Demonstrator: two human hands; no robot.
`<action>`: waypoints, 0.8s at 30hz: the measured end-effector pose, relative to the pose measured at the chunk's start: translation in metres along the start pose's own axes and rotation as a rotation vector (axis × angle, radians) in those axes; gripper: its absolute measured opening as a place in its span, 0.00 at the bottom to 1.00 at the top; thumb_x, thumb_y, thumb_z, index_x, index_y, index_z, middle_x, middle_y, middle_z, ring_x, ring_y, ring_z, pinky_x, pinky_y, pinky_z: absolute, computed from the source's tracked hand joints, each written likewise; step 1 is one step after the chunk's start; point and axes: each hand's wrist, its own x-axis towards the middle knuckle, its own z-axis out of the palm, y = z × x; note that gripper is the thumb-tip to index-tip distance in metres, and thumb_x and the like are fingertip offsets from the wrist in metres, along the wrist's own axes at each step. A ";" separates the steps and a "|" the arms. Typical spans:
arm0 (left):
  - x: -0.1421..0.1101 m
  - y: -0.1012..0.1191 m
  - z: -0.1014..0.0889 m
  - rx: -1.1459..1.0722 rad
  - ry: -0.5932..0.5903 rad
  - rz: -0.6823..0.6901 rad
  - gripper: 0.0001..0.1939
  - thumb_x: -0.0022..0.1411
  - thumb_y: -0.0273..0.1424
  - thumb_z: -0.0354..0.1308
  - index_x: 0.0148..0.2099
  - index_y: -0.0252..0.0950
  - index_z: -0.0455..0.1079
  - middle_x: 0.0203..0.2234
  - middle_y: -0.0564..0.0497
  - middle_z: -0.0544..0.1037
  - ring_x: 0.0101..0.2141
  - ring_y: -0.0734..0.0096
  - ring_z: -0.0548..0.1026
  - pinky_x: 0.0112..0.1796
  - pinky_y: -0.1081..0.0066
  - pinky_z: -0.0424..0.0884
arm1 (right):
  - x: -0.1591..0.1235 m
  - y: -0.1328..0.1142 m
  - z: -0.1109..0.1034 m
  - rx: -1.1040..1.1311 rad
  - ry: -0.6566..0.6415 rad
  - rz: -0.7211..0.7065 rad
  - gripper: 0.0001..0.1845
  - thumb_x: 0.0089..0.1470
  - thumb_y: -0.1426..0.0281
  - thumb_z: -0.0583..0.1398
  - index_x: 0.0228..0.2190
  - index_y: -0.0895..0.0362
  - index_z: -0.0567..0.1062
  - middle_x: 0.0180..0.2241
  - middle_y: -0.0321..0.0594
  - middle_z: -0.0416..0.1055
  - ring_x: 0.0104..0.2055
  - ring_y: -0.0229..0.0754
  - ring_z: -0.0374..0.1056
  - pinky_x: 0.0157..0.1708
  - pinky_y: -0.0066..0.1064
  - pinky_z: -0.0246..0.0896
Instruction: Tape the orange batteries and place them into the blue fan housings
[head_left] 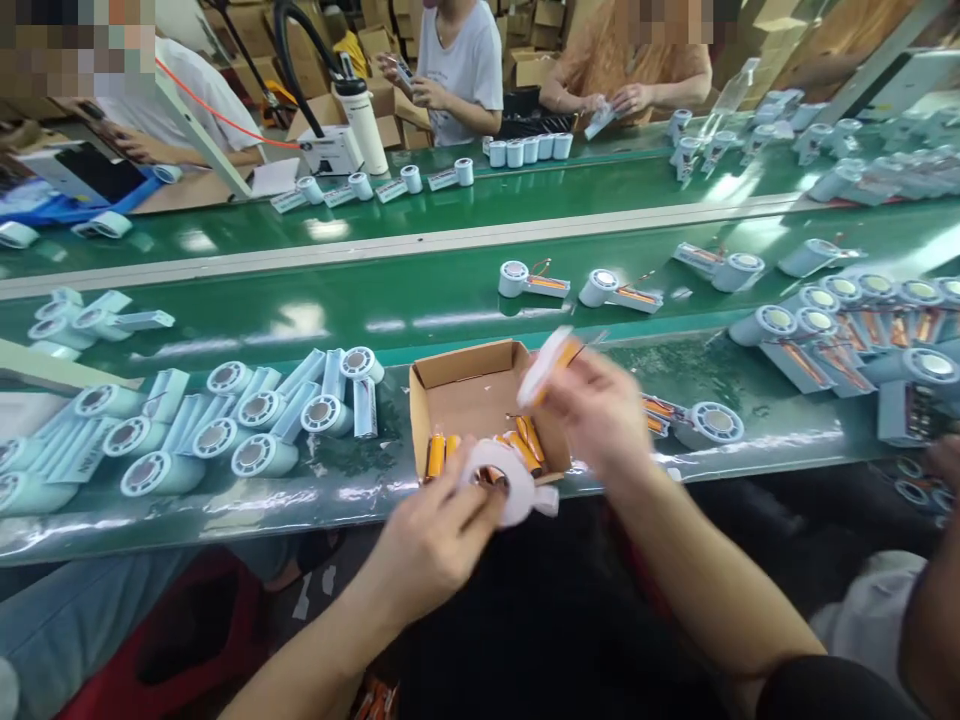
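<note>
My left hand [431,540] is closed around a white round fan housing [504,480], held just in front of a small cardboard box [465,385] with several orange batteries [436,455] in it. My right hand [600,415] is raised above the box's right side, blurred by motion, pinching a white fan handle part with an orange battery [549,365] in it. Both hands are at the near edge of the green conveyor belt [420,300].
Several pale blue fan shells [225,420] lie in a heap left of the box. More fans with open handles [832,330] are piled at the right. Two fans [577,285] lie on the belt behind. Other people work across the belt, near a white bottle [364,120].
</note>
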 end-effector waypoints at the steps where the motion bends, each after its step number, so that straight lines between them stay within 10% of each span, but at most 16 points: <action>1: 0.000 0.000 0.002 -0.060 -0.024 0.015 0.13 0.71 0.20 0.59 0.52 0.34 0.80 0.34 0.46 0.83 0.64 0.42 0.76 0.50 0.60 0.85 | 0.013 -0.007 -0.006 -0.012 0.083 -0.115 0.18 0.51 0.57 0.75 0.42 0.50 0.82 0.44 0.39 0.84 0.47 0.46 0.82 0.44 0.38 0.83; 7: -0.001 -0.094 -0.018 -0.398 -0.360 -0.238 0.19 0.74 0.44 0.61 0.59 0.41 0.81 0.53 0.46 0.86 0.62 0.52 0.78 0.61 0.53 0.78 | 0.029 -0.033 -0.018 -0.033 0.127 -0.188 0.21 0.49 0.59 0.77 0.45 0.49 0.83 0.48 0.40 0.84 0.51 0.47 0.82 0.46 0.38 0.83; 13: -0.016 -0.214 -0.018 -0.018 -0.520 -0.443 0.21 0.70 0.29 0.55 0.60 0.44 0.80 0.69 0.45 0.74 0.75 0.39 0.58 0.68 0.33 0.63 | -0.018 -0.023 -0.051 -0.028 0.273 -0.010 0.22 0.37 0.60 0.81 0.36 0.51 0.87 0.39 0.46 0.86 0.35 0.47 0.83 0.32 0.34 0.81; 19: 0.022 -0.261 0.020 0.006 -0.679 -0.275 0.19 0.71 0.39 0.53 0.52 0.42 0.83 0.63 0.43 0.79 0.62 0.46 0.74 0.64 0.47 0.71 | -0.036 -0.024 -0.076 -0.160 0.393 0.068 0.22 0.35 0.55 0.80 0.35 0.46 0.87 0.39 0.51 0.86 0.35 0.57 0.84 0.35 0.48 0.83; 24: 0.024 -0.281 0.030 0.013 -0.528 -0.330 0.23 0.74 0.43 0.46 0.51 0.44 0.82 0.53 0.44 0.84 0.54 0.53 0.80 0.51 0.58 0.80 | -0.061 -0.037 -0.097 -0.249 0.563 0.156 0.22 0.27 0.55 0.81 0.30 0.40 0.87 0.30 0.52 0.84 0.37 0.68 0.84 0.41 0.57 0.82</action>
